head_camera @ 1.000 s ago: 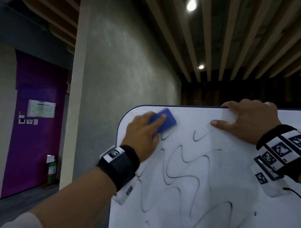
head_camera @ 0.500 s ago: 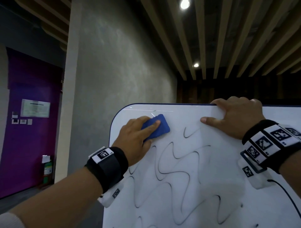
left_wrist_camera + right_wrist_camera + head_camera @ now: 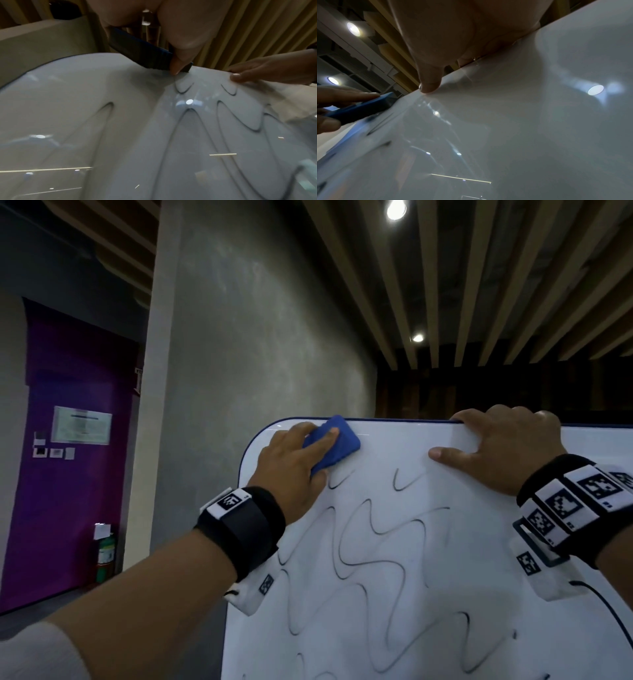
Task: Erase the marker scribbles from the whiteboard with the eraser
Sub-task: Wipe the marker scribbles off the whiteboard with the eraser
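Eraser [image 3: 337,444]: blue rounded block, ribbed side, flat on the whiteboard's top left corner; long axis runs lower left to upper right, far end at the top edge.
Left hand [image 3: 291,463]: grips eraser, index finger laid along its back, thumb on the side; lower end of eraser hidden under the palm.
Whiteboard [image 3: 445,559]: glossy white, thin dark rim, rounded corner; bottom and right cut off.
Scribbles [image 3: 373,539]: black wavy lines, just below the eraser downward.
Right hand [image 3: 507,450]: fingers hooked over top edge, thumb flat on the face; fingertips hidden behind.
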Motion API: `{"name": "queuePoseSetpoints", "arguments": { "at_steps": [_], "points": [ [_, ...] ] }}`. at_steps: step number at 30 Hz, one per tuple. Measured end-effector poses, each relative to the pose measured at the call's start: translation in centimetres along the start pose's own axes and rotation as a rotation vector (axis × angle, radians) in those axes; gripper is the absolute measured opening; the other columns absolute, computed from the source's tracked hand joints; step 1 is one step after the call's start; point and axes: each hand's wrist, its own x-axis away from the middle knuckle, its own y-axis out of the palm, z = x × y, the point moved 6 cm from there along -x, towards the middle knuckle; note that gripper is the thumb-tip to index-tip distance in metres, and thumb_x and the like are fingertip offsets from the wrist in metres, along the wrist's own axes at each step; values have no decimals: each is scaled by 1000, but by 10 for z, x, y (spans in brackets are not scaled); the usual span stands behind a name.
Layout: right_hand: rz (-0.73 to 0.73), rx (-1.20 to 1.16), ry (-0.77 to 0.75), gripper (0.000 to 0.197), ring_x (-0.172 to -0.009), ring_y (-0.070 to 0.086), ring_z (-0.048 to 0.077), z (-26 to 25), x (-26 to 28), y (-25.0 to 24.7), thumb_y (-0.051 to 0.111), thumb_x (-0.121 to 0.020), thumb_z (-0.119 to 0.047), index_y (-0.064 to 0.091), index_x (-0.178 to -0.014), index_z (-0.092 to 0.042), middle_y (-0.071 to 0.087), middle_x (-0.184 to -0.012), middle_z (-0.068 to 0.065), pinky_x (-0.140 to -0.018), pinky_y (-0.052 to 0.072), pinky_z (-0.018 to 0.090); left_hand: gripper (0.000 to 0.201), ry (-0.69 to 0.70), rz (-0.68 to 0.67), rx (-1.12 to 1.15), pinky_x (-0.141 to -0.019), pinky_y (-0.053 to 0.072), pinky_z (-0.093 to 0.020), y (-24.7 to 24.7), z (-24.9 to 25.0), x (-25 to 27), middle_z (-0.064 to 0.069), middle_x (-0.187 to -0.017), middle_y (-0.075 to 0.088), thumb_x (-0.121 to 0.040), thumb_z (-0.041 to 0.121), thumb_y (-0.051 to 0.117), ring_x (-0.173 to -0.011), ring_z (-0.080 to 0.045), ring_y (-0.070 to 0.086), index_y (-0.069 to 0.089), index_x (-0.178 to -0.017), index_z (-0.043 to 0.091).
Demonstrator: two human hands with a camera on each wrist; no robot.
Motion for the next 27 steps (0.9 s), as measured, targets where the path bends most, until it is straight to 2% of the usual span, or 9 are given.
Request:
{"name": "queuePoseSetpoints", "arguments": {
  "at_steps": [5, 10, 12, 15, 17, 20, 21, 25, 27],
  "points": [
    [-8, -14, -5, 89, -112, 54, 27, 0, 0, 2, 14, -68, -93, 42, -135, -41, 58, -119, 2, -99, 35, 48, 58, 118, -25, 48, -95, 49, -47, 17, -11, 58, -14, -138, 54, -86, 28, 63, -110, -36, 55, 56, -144, 22],
    [-4, -27, -3, 87, -110, 54, 27, 1, -1, 2, 17, -68, -93, 45, -132, -41, 59, -116, 2, -98, 34, 48, 60, -46, 89, -32, -95, 49, -49, 7, -38, 59, -16, -135, 55, -83, 33, 52, -109, -39, 55, 54, -142, 22],
    [0, -26, -3, 87, -111, 54, 28, 2, -1, 1, 17, -68, -93, 45, -131, -41, 59, -116, 3, -98, 34, 48, 59, 15, 97, -19, -94, 49, -48, 12, -25, 68, -17, -135, 56, -83, 30, 55, -106, -40, 56, 58, -141, 19],
    [-7, -18, -2, 87, -111, 54, 28, 0, 1, 0, 18, -70, -93, 45, -132, -39, 59, -116, 3, -97, 35, 48, 58, 131, 1, 47, -91, 50, -46, 26, -5, 94, -14, -138, 54, -85, 27, 58, -106, -33, 53, 57, -143, 22],
    [-21, -23, -3, 85, -112, 53, 28, 0, 2, -1, 20, -72, -91, 44, -134, -38, 59, -118, 4, -98, 35, 48, 58, 152, 2, 34, -90, 51, -46, 25, -7, 85, -15, -136, 55, -84, 26, 58, -105, -35, 55, 55, -142, 23],
    [-43, -33, -18, 86, -114, 53, 28, -1, 3, -4, 18, -73, -91, 42, -137, -38, 58, -120, 5, -99, 35, 49, 59, -18, 109, -6, -94, 50, -51, 10, -27, 54, -19, -134, 57, -81, 30, 54, -107, -43, 58, 57, -140, 20],
    [-52, -34, -24, 87, -114, 53, 28, 0, 3, -5, 17, -73, -91, 41, -138, -38, 58, -121, 4, -100, 36, 49, 60, -25, 115, -9, -94, 50, -51, 10, -27, 53, -19, -135, 56, -82, 30, 54, -108, -43, 57, 57, -140, 20],
    [-71, -32, -47, 97, -116, 53, 26, 3, 2, -7, 5, -66, -93, 39, -139, -39, 58, -124, 3, -98, 39, 47, 57, 141, 9, 67, -92, 50, -49, 26, 3, 82, -16, -137, 54, -86, 28, 58, -108, -35, 53, 57, -142, 20],
    [-78, -33, -55, 100, -115, 54, 26, 3, 1, -6, 1, -65, -94, 40, -139, -39, 58, -123, 3, -97, 40, 47, 56, 154, -7, 74, -90, 50, -48, 26, 14, 70, -15, -137, 54, -86, 27, 57, -106, -33, 52, 58, -141, 20]
  ]
}}
